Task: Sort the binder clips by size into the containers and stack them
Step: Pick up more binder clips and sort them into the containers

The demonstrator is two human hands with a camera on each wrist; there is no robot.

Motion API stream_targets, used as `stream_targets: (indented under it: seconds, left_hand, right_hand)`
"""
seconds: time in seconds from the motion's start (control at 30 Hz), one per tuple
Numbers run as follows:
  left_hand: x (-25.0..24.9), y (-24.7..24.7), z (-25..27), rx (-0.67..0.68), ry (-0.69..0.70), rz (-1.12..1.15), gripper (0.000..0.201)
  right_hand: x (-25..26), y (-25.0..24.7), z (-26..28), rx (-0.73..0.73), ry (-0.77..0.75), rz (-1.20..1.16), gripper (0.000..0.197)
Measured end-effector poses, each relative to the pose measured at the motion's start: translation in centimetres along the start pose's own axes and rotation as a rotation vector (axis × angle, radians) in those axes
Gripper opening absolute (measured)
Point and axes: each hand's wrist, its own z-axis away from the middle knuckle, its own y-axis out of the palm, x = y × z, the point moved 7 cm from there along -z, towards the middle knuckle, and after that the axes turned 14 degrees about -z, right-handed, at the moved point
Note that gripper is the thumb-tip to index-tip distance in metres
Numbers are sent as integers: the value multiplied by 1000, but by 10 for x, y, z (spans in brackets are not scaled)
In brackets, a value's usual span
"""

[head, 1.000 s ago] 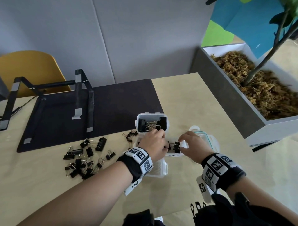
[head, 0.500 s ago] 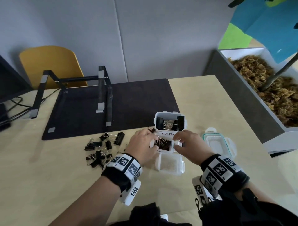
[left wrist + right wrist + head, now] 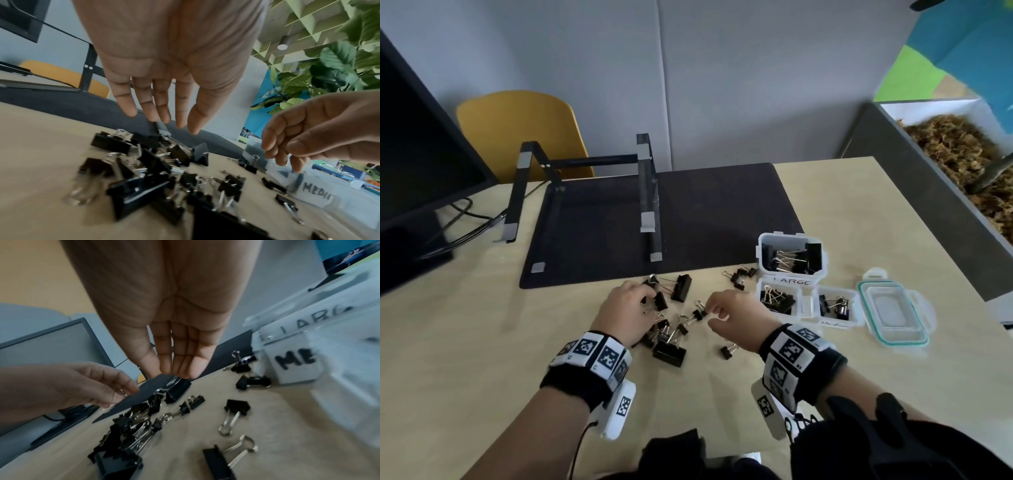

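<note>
Right now the left hand (image 3: 628,310) hangs over the pile of binder clips (image 3: 666,337) with its fingers (image 3: 162,104) straight and spread, holding nothing. The right hand (image 3: 729,317) is just beside it, fingers bent a little, tips close to one small clip (image 3: 699,313); I cannot tell if it pinches that clip yet or only touches it. The clips lie in a tangle on the tabletop (image 3: 482,342), big and small mixed, wire handles hooked together. So lifting one clip may drag others along, or it may slip and drop. The containers (image 3: 810,301) sit to the right, one marked LARGE (image 3: 791,255), all with some clips inside. A small clip could land in the wrong box, since they stand touching.
</note>
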Motion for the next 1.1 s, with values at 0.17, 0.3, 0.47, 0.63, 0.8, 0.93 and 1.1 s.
stream_targets:
  seconds: [0.17,0.3,0.47,0.63,0.8,0.93,1.1]
  left_hand:
    - [25,6,-13,-8,-64,-18,36]
    - [26,12,-22,-6,-81,-62,33]
    - [18,11,-30,3,-56,-104,19]
    - [16,10,-35,26,-60,-51,21]
    - [16,1,-31,5,-87,56,22]
    - [1,-16,-29,-63,-19,102,27]
    - [-36,-31,-26,-91,50,157,21]
  right_hand:
    - [13,26,-28,36,15,37,28]
    - [27,46,-49,73,17,71,40]
    - [34,63,-69,107,42,123,49]
    - [28,69,-78,102,51,254,45]
    - [26,59,-74,68,60,265,28]
    - [29,32,-60,-12,16,208,31]
    - [20,-11,-28,-108,5,159,35]
